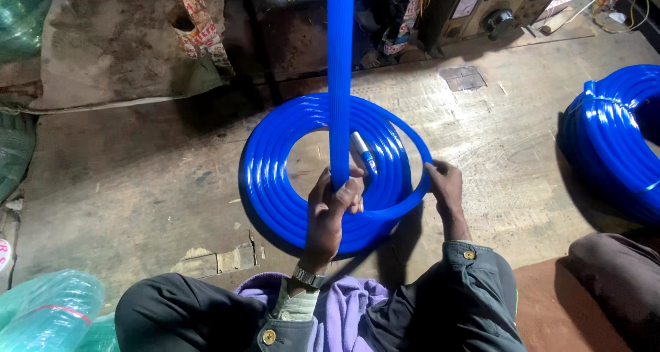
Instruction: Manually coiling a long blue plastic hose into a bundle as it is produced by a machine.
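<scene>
A seated person works a length of blue hose [339, 84] into a coil [275, 187] lying flat near the middle of a worn wooden floor [137, 180]. The left hand [330, 211] is clenched around the incoming hose just where it drops toward the open centre of the coil, while the right hand [443, 187] rests on the coil's outer edge, fingers curled over the topmost loop. A short metal-tipped piece [362, 151], perhaps a fitting or a marker, lies just beside the left hand's fingers, against the inner loops; what it is cannot be told for certain.

A second, already bound coil of blue hose [612, 139] sits at the right edge of the floor, well apart. Clear greenish tubing [51, 311] is bundled at the lower left corner, and a boxy machine with a dial [495, 15] stands at the far edge.

The risk here looks to be the loops springing loose: the coil is untied, and if the right hand's pressure slackens the outer turns could slide wide or ride over one another. A sharp pull on the taut hose could also kink it at the grip.
</scene>
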